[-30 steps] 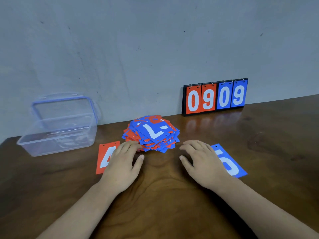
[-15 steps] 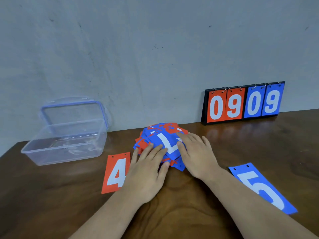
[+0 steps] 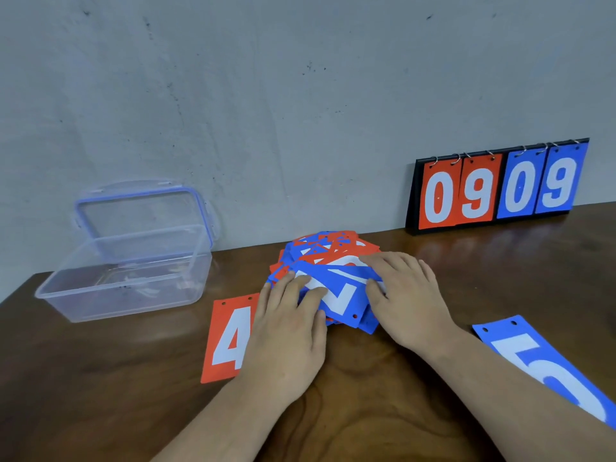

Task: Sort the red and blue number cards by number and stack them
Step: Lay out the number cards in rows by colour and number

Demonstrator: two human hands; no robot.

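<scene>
A messy pile of red and blue number cards (image 3: 328, 253) lies on the wooden table (image 3: 383, 395) near the wall. Its top card is a blue 7 (image 3: 340, 295), lying askew. My left hand (image 3: 290, 331) lies flat with its fingertips on the left part of that card. My right hand (image 3: 405, 298) rests on the card's right side, thumb at its edge. A red 4 card (image 3: 226, 338) lies flat to the left of the pile, partly under my left hand. A blue 5 card (image 3: 546, 365) lies at the right, partly under my right forearm.
A clear plastic box (image 3: 123, 278) with its blue-rimmed lid raised stands at the left against the wall. A flip scoreboard (image 3: 496, 188) showing 09 in red and 09 in blue leans at the back right. The grey wall runs right behind the table.
Both hands moved forward from the bare table onto the pile. The blue 7 on top has turned and slid toward me under the fingers.
</scene>
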